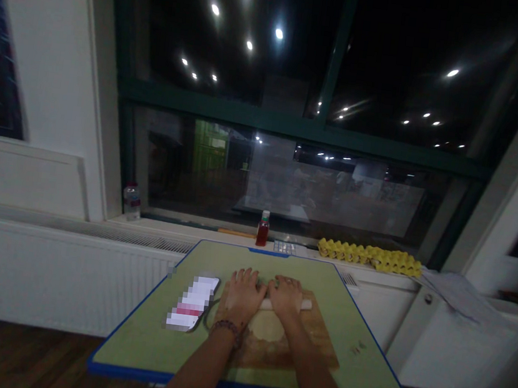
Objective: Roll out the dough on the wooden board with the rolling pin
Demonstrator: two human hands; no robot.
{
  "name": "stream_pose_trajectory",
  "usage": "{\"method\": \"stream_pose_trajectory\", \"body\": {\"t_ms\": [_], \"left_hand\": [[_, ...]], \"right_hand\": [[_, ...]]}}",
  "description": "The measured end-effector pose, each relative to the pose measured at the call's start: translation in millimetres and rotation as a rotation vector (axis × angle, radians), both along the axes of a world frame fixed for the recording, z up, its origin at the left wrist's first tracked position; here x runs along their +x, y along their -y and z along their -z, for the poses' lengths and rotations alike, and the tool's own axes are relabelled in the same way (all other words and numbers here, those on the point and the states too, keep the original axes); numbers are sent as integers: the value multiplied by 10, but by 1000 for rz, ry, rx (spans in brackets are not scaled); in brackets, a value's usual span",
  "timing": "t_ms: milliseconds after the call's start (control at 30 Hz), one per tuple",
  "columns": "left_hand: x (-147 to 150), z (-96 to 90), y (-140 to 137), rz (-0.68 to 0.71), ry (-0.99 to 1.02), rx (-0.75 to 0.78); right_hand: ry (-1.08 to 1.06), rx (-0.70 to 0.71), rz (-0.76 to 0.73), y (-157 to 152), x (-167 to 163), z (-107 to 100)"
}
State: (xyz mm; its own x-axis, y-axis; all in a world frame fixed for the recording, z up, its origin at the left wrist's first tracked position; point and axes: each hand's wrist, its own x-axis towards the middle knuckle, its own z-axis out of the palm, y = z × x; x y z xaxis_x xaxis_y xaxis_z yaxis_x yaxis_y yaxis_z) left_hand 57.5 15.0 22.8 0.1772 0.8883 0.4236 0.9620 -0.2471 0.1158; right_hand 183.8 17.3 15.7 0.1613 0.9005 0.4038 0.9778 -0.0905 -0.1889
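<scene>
Both of my hands lie over a pale rolling pin (306, 305) on a wooden board (317, 333). Spread fingers of my left hand (245, 296) reach forward past the pin, with the palm pressed down near its left end, which is hidden. My right hand (287, 295) rests flat on it farther right, fingers apart and bent slightly over the far side; the pin's right end sticks out beyond. Just below the pin and between my forearms lies a flat round of dough (267, 326). A beaded bracelet (226, 325) circles my left wrist.
The board lies on a green folding table (146, 344) with a blue edge. Left of it is a phone (193, 304). On the sill behind stand a bottle of red liquid (263, 229), yellow egg trays (369, 256) and a clear bottle (132, 202).
</scene>
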Motion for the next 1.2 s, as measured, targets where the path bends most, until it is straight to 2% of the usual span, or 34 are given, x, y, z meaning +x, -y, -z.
{"method": "stream_pose_trajectory", "body": {"t_ms": [400, 667, 900, 1067, 1200], "left_hand": [[-7, -5, -73, -21, 8, -28], [-29, 32, -61, -1, -43, -56], [-48, 15, 71, 96, -102, -53], [-48, -7, 245, 116, -109, -53], [-86, 9, 379, 159, -85, -41]], "right_hand": [[5, -59, 14, -82, 10, -28], [115, -145, -81, 11, 12, -100], [165, -159, -161, 119, 25, -98], [178, -119, -227, 313, 42, -20], [166, -83, -223, 474, 71, 55]]}}
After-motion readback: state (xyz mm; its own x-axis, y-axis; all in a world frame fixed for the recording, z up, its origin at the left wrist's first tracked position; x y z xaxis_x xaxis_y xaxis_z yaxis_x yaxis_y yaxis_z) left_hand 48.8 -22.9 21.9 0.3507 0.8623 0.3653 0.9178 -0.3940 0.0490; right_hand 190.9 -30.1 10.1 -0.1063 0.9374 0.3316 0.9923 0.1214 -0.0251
